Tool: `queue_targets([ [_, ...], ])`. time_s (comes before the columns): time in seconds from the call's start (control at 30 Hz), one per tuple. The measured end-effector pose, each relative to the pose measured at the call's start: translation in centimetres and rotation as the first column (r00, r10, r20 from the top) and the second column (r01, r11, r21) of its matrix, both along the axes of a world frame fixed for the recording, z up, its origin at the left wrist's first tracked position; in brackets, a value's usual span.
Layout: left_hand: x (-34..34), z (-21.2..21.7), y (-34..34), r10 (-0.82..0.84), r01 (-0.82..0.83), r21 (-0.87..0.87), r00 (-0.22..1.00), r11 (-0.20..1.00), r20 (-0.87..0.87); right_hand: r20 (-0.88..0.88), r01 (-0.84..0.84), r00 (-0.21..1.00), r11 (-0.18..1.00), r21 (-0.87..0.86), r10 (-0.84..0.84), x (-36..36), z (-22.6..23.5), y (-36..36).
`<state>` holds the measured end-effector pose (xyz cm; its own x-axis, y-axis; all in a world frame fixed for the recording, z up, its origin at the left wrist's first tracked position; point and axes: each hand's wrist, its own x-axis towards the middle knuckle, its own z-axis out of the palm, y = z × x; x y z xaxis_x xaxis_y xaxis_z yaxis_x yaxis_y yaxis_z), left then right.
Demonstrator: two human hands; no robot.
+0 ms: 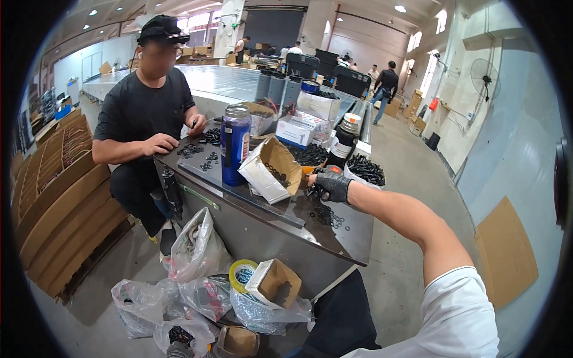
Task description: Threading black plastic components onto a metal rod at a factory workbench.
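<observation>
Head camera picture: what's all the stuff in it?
Table: one, dark, middle
Tall can: one, blue, on table
Open box: one, white-brown, on table
Rings: many, black, on table
Small parts: many, black, table's right
Bags: several, clear, floor
Tape roll: one, yellow, by bags
Co-worker: one, black shirt, left
Cardboard pile: one, brown, far left
Fan: one, grey, right wall
Right grip: one, dark-gloved, over table
Left grip: one, dark-gloved, lower edge

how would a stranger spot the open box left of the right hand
Above the dark worktable, find the gloved right hand. Just left sits a whitish carton with black rings inside. Its tilted open mouth separates it from the upright blue canister and white box nearby.
</observation>
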<state>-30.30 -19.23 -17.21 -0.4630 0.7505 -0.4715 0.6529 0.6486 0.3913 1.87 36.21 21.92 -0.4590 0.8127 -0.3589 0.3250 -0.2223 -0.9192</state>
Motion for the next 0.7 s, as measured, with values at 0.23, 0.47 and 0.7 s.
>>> queue_targets([
  [0.23, -0.5, -0.8, -1.1, 0.028, -0.028, -0.009, 1.000, 1.000, 0.003, 0.217, -0.169, 0.969, 0.957, 0.237, 0.117, -1.5, -2.6, 2.0],
  [0.47, -1.4, -0.3, -2.3, 0.033, -0.034, -0.017, 0.999, 0.999, -0.015, -0.026, -0.031, 0.999, 0.999, 0.023, 0.032, -3.5, -3.1, 1.9],
  [0.7, -2.1, 0.7, 0.4, -0.038, 0.038, 0.012, 0.999, 0.999, -0.031, 0.660, -0.694, 0.718, 0.298, 0.655, 0.221, 2.9, -4.2, 12.2],
])
